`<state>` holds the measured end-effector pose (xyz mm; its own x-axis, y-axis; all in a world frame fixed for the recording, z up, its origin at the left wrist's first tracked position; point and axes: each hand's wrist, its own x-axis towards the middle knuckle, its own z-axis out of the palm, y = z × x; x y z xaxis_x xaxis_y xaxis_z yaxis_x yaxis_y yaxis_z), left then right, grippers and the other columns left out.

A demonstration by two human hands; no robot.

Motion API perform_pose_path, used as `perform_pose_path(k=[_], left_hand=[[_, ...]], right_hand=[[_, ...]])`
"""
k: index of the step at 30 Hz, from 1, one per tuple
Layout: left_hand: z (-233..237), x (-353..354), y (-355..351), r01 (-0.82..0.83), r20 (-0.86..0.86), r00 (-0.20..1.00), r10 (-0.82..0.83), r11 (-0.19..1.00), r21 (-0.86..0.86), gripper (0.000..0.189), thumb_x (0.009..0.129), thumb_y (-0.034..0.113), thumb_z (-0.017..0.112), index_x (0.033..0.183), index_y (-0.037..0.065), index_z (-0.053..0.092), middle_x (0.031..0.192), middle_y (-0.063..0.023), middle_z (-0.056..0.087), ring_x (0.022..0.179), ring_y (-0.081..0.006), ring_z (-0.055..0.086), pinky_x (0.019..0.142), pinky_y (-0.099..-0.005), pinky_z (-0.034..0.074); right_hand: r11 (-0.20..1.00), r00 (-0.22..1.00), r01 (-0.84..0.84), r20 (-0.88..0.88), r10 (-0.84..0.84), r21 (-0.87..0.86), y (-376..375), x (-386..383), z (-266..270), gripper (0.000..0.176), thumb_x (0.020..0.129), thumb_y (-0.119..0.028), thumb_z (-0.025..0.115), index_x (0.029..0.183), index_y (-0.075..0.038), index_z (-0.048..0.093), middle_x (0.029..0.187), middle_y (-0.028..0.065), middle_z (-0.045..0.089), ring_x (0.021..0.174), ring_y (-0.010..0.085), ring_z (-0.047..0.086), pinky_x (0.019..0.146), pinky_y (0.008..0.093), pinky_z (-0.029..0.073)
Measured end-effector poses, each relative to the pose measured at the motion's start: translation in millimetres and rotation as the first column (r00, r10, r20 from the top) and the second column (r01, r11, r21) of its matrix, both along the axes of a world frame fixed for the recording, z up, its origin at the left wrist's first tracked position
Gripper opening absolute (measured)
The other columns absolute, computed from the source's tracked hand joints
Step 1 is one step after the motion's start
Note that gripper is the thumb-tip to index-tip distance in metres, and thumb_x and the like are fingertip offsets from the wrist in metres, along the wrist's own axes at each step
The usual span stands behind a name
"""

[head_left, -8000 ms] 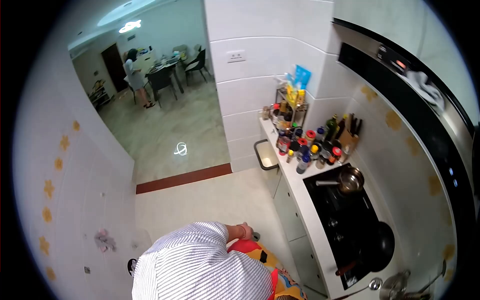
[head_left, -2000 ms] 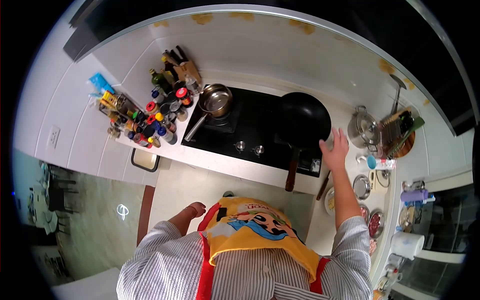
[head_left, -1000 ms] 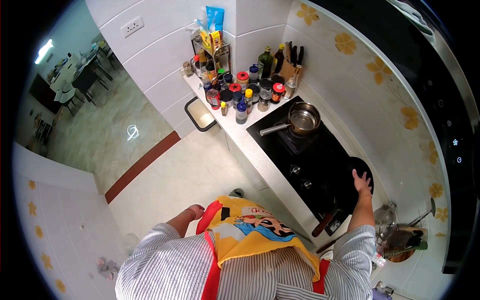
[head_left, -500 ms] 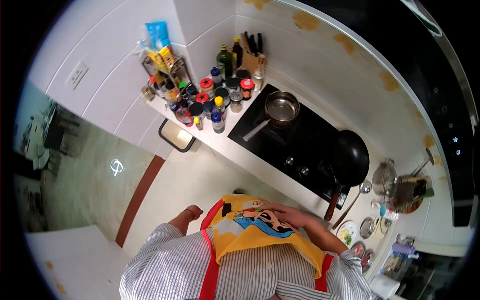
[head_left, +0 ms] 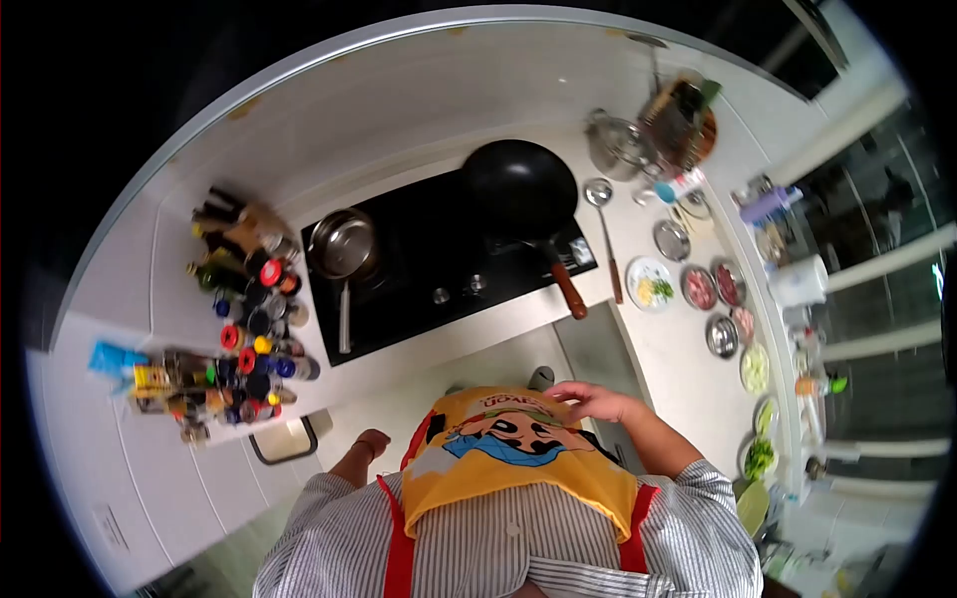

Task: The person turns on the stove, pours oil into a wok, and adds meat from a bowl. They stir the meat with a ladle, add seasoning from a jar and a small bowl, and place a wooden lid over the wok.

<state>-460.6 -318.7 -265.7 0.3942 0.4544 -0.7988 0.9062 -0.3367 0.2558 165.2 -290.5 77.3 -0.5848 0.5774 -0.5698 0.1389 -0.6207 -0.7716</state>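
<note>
A yellow apron (head_left: 518,448) with a cartoon face and red straps covers my front. My right hand (head_left: 590,401) is beside the apron's upper right edge, its fingers somewhat spread and holding nothing visible. My left hand (head_left: 373,442) hangs to the left of the apron, small in view, its fingers too unclear to read. Ahead is a black cooktop (head_left: 419,289). A steel saucepan (head_left: 344,245) stands on its left part, handle toward me. A black wok (head_left: 518,189) with a wooden handle sits on its right part.
Seasoning jars and bottles (head_left: 259,339) crowd the left counter, with a bin (head_left: 284,441) below. A ladle (head_left: 604,234), a plate of chopped food (head_left: 650,284), meat bowls (head_left: 699,288) and a steel pot (head_left: 618,148) stand on the right counter (head_left: 678,399). A range hood edge (head_left: 449,15) arches overhead.
The view has swung to the right, so the cooktop and jars sit further left and more of the right counter shows. My right hand has moved from the apron's front to its right edge.
</note>
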Motion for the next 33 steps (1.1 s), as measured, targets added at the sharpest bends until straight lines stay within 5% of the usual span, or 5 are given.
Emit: perform_pose_path(k=[9, 13, 17, 19, 33], left_hand=[[90.6, 187.7, 118.8, 0.121, 0.342, 0.930, -0.132, 0.991, 0.053, 0.031, 0.086, 0.037, 0.067, 0.088, 0.008, 0.076, 0.093, -0.0185, 0.073, 0.091, -0.0408, 0.067, 0.082, -0.0478, 0.053], [108.2, 236.4, 126.6, 0.492, 0.205, 0.819, -0.536, 0.840, 0.228, 0.025, 0.095, 0.028, 0.058, 0.098, 0.010, 0.076, 0.100, -0.0169, 0.075, 0.098, -0.0378, 0.070, 0.085, -0.0492, 0.056], [61.1, 235.9, 113.2, 0.625, 0.026, 0.770, -0.637, 0.763, 0.164, 0.027, 0.096, 0.024, 0.055, 0.112, 0.014, 0.073, 0.106, -0.0155, 0.075, 0.100, -0.0384, 0.070, 0.085, -0.0510, 0.056], [48.2, 246.7, 105.4, 0.516, 0.039, 0.847, -0.531, 0.836, 0.186, 0.029, 0.094, 0.027, 0.057, 0.116, 0.015, 0.072, 0.106, -0.0154, 0.074, 0.100, -0.0390, 0.070, 0.085, -0.0513, 0.056], [60.8, 335.4, -29.5, 0.064, -0.035, 0.997, -0.064, 0.998, 0.005, 0.032, 0.087, 0.038, 0.065, 0.100, 0.011, 0.074, 0.107, -0.0174, 0.073, 0.103, -0.0381, 0.070, 0.087, -0.0500, 0.055]], right_hand=[[0.961, 0.377, -0.274, 0.922, 0.081, 0.028, -307.9, 242.4, -339.5, 0.045, 0.087, -0.039, 0.067, 0.122, -0.010, 0.072, 0.134, 0.0140, 0.067, 0.118, 0.0364, 0.064, 0.102, 0.0454, 0.052], [0.810, 0.273, -0.587, 0.941, 0.202, -0.003, -311.0, 252.4, -253.4, 0.027, 0.092, -0.021, 0.060, 0.111, -0.017, 0.078, 0.117, 0.0093, 0.073, 0.112, 0.0333, 0.066, 0.097, 0.0456, 0.054], [0.901, 0.516, -0.117, 0.801, -0.304, 0.418, -311.3, 332.1, -337.0, 0.019, 0.091, -0.019, 0.062, 0.103, -0.011, 0.075, 0.098, 0.0085, 0.076, 0.093, 0.0295, 0.071, 0.083, 0.0432, 0.057], [0.812, 0.542, 0.572, 0.690, -0.480, 0.116, -242.5, 334.5, -190.4, 0.019, 0.093, -0.023, 0.064, 0.098, -0.008, 0.073, 0.085, 0.0073, 0.073, 0.075, 0.0214, 0.069, 0.067, 0.0367, 0.056], [-0.228, -0.235, 0.972, 0.343, -0.910, 0.059, -106.5, 668.8, -198.1, 0.034, 0.090, -0.047, 0.070, 0.100, -0.015, 0.064, 0.087, 0.0025, 0.060, 0.073, 0.0175, 0.056, 0.062, 0.0354, 0.044]])
